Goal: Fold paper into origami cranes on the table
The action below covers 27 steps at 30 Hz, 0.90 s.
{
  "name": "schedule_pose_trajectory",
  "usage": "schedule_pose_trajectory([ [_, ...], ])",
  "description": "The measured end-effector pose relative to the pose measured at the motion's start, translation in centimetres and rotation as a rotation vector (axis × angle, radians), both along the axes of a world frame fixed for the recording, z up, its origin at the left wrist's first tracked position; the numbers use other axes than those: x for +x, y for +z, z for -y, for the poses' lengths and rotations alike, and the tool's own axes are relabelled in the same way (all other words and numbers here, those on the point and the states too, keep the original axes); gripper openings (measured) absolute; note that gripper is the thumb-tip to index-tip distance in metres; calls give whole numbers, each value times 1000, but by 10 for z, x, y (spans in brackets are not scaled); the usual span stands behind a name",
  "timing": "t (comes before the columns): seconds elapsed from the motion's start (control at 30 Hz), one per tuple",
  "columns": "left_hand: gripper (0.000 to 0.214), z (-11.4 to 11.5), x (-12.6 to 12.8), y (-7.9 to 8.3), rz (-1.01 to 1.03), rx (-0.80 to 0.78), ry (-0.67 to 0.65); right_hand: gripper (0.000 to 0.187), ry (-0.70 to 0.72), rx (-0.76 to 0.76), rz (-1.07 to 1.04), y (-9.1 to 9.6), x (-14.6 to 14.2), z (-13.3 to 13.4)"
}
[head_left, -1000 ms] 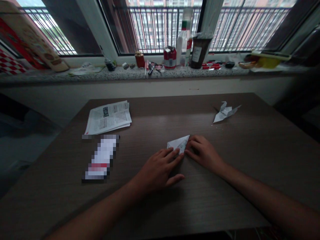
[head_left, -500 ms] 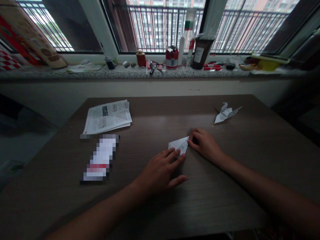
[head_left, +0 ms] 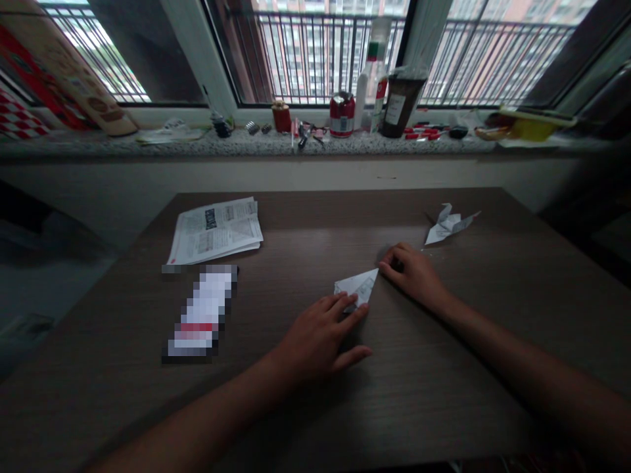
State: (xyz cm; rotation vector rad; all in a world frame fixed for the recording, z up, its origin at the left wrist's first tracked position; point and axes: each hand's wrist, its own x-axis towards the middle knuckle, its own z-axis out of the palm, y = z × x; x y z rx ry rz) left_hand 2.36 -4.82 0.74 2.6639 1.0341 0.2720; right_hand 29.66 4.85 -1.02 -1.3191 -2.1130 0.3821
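Observation:
A small folded piece of printed paper (head_left: 355, 286), triangular with a pointed far tip, lies flat on the dark wooden table (head_left: 444, 368). My left hand (head_left: 320, 335) lies flat with its fingers stretched out, pressing the paper's near corner. My right hand (head_left: 413, 274) rests with curled fingers at the paper's far right tip, fingertips touching the point. A finished folded paper figure (head_left: 447, 225) stands further back to the right of my right hand.
A stack of printed sheets (head_left: 215, 230) lies at the back left of the table, with a blurred-out flat object (head_left: 201, 318) in front of it. The stone windowsill (head_left: 148, 148) behind holds a red can (head_left: 342, 114), bottles, a dark cup (head_left: 398, 102) and small tools.
My right hand has slid along the folded paper's edge away from me and to the right, ending at its tip. My left hand stays pressed on the near corner.

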Motion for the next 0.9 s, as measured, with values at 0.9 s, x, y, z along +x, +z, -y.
schedule_pose_trajectory([
  [0.9,52,-8,-9,6,56,-100,-48,13,95,-45,111,-2,-36,66],
])
